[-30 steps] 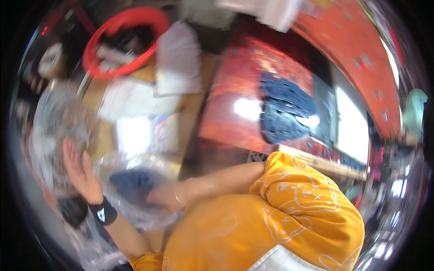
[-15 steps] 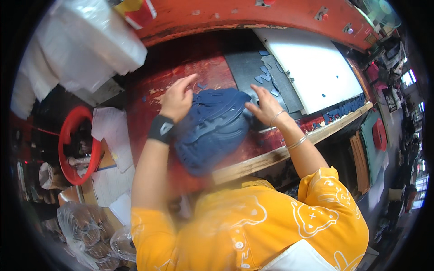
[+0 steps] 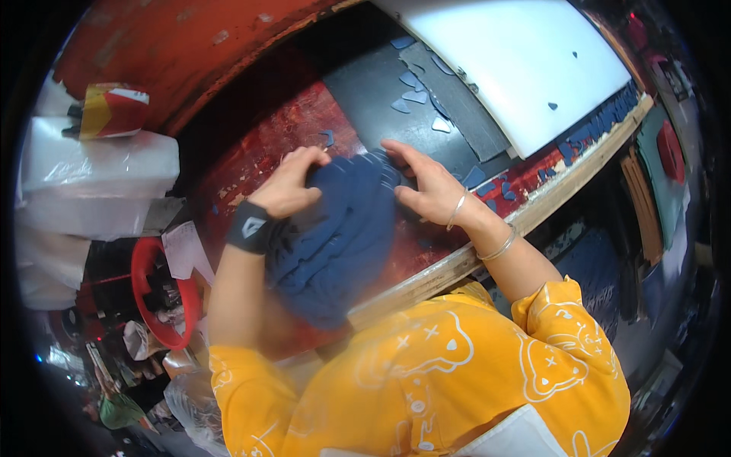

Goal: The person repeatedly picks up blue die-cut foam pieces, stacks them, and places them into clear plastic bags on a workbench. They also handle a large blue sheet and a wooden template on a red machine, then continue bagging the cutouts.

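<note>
- We see our left hand on the far left side of a dark blue cloth bundle. The fingers are curled in, and their tips press on the top edge of the cloth. We cannot tell if they pinch it.
- There is a black wristband on that arm, just behind the hand.
- Our right hand lies on the far right side of the same bundle. Its fingers are spread a little and lie flat, with the tips touching the cloth.
- Two thin silver bangles sit on the right wrist.
- The blue bundle lies between both hands, and it runs from the fingertips back toward our yellow shirt.
- The bundle rests on a worn red table.
- Just past the right fingertips is a dark mat with small blue cut shapes on it.
- Farther past those is a big white board.
- Well off to the left of the left fingers is a red ring, low down beside the table.
</note>
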The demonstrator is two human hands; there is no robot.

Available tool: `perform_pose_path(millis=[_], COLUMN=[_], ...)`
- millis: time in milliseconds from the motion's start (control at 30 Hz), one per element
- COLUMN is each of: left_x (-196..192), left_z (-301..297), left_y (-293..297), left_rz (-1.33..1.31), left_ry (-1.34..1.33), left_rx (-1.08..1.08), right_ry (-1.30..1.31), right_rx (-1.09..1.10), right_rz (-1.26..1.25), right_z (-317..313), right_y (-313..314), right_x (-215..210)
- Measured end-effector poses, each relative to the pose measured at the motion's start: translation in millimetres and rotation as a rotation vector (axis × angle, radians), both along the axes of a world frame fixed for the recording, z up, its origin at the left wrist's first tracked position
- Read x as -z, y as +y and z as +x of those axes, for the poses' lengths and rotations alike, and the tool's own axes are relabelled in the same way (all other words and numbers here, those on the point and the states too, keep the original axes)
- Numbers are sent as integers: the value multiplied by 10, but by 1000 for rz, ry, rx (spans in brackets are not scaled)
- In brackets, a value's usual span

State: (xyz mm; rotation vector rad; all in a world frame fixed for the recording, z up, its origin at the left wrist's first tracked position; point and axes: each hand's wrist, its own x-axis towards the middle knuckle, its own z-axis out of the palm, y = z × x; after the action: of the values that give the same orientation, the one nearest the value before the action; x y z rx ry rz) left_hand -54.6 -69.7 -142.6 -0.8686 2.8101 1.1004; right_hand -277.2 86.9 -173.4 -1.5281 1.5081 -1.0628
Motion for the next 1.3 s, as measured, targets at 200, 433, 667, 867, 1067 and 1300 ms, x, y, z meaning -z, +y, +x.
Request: perform_pose_path(millis=[200,433,667,867,1067,1300], left_x=[-306,-219,133,-354,-258,-402], left_z=[395,96,-149,327,657,544], left_y=[190,256,433,441,722,1095], left_rz=[131,526,167,376,253,240], left_ry=[184,179,254,289,1124,1154], left_rx=[-173,-90,-150,-246,-628,-652], right_ry=[75,83,-728,-828,-429,-311], right_rx=[24,1,-4,-185,-311,-231], right_rz=[-64,134,92,-125,-204,-305], right_z=[45,18,120,436,883,933], right_y=[9,-196,-33,79,85,-289], right_x=[32,79,-38,-105,-342,-448])
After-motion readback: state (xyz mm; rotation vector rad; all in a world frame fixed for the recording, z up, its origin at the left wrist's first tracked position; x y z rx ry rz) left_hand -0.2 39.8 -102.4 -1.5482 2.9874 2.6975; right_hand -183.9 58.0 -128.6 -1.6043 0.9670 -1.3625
